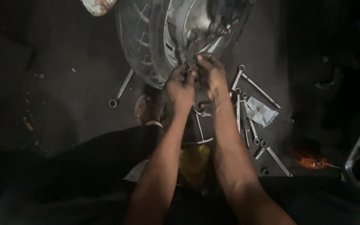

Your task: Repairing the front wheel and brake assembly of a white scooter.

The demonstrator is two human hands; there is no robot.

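Both hands at frame centre-top, on grey spoked motorcycle wheel (155, 37). Left hand (180, 87) fingers closed on small metal part at hub; right hand (210, 75) pinching beside it. Ring spanners (246, 100) lie loose on floor, right; wheel work unfinished, appx. mid-job.

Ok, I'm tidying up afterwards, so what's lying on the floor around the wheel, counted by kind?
Spanners: about 7, overlapping in dim light
Crumpled cloth: 1
Orange tool: 1
Small socket: 1
Total: about 10
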